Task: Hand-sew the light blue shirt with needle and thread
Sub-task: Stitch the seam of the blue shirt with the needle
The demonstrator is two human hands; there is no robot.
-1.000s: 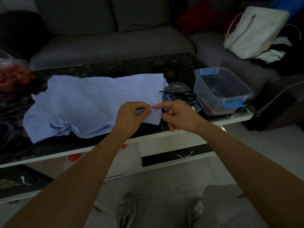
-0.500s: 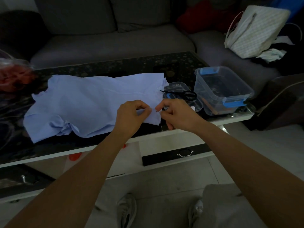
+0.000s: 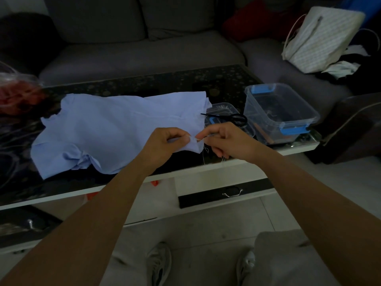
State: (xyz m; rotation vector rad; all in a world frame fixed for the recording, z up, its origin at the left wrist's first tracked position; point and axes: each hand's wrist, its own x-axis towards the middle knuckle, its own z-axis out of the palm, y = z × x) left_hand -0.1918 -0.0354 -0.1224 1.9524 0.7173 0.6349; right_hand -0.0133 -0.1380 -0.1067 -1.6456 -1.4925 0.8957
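The light blue shirt (image 3: 115, 129) lies flat on the dark glass table (image 3: 144, 85). My left hand (image 3: 165, 145) pinches the shirt's lower right corner between thumb and fingers. Just right of it, my right hand (image 3: 228, 141) pinches a thin needle (image 3: 199, 138) at the fabric edge. Fine white thread (image 3: 203, 155) hangs down from the corner past the table edge. The needle is tiny and mostly hidden by my fingertips.
Black scissors (image 3: 228, 117) lie on a small clear lid box (image 3: 223, 109) right of the shirt. A bigger clear box (image 3: 278, 112) with blue clips stands further right. A grey sofa (image 3: 140, 50) is behind, with a white bag (image 3: 317, 40). A red bag (image 3: 18, 93) sits far left.
My two hands have stayed close together at the shirt's corner. The right hand's fingertips shifted slightly at the fabric edge, and loose thread now shows hanging below.
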